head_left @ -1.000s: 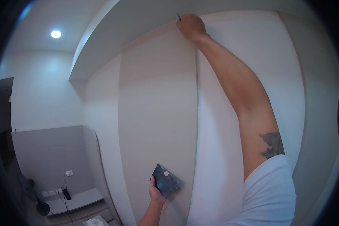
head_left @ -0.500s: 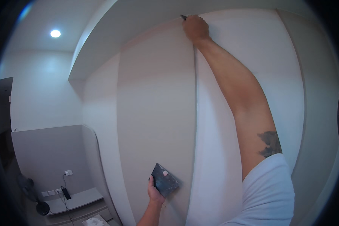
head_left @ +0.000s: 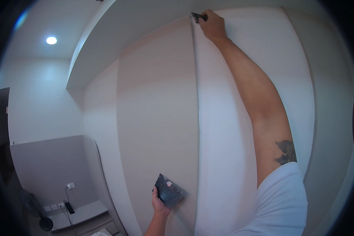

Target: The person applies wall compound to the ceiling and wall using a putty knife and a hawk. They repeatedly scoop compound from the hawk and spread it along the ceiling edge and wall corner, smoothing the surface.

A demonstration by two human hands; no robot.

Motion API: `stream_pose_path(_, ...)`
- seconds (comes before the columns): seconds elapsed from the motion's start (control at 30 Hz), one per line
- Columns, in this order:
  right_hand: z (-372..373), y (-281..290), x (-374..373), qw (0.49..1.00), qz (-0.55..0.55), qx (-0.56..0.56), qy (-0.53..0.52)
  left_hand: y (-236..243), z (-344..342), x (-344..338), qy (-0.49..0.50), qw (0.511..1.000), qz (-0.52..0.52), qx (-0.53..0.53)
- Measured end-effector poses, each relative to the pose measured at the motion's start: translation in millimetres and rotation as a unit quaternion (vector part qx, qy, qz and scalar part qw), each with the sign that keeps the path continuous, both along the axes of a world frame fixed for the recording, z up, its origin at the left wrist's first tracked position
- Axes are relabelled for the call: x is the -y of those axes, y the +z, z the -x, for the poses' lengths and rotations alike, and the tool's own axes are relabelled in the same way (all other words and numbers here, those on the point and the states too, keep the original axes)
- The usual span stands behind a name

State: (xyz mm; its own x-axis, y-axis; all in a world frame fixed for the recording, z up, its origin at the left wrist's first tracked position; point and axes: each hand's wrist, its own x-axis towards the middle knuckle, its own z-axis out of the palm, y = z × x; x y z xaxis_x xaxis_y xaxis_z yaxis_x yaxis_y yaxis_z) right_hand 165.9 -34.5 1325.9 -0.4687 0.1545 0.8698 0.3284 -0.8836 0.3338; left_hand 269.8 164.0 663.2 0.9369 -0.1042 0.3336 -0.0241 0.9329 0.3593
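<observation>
High up, my right hand (head_left: 214,26) grips a small dark putty knife (head_left: 196,17). Its blade is at the top of the wall, where the edge of the beige panel (head_left: 157,98) meets the white strip (head_left: 224,137) beneath the ceiling. Lower down, my left hand (head_left: 160,205) holds a flat, dark square plate (head_left: 169,190) in front of the beige panel. A small pale lump of filler (head_left: 169,183) sticks to the plate's face. My left thumb lies along the plate's edge, and the other fingers are hidden behind it.
At the lower left, a grey headboard-like panel (head_left: 51,169) stands behind a shelf (head_left: 82,216) with a cable and a black power adapter (head_left: 69,207). Beside it is a black fan (head_left: 39,212). A lowered ceiling edge (head_left: 106,47) runs above; a ceiling lamp (head_left: 51,40) is lit.
My right hand has shifted slightly to the right, and more of the putty knife's blade shows at the panel edge. My left hand still holds the plate. The whole view has turned slightly.
</observation>
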Motion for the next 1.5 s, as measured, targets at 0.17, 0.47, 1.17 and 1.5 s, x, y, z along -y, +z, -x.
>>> stream_pose_path(0.17, -16.9, 16.9, -5.2, 0.991, 0.026, 0.005, -0.128, 0.5, -0.6, -1.9, 0.002, 1.000, -0.002, 0.031)
stream_pose_path(0.47, 0.2, -7.5, -8.3, 0.976, 0.074, -0.125, -0.161, 7.7, 7.0, -1.5, -0.003, 1.000, 0.002, 0.017)
stream_pose_path(1.17, 17.9, -8.9, -1.9, 0.970, 0.107, -0.143, -0.164, 13.8, 9.9, 0.8, 0.003, 1.000, 0.021, 0.008)
stream_pose_path(1.5, -16.1, 37.6, -14.4, 0.983, 0.064, -0.087, -0.151, 18.1, 12.2, -0.8, 0.015, 1.000, 0.014, 0.012)
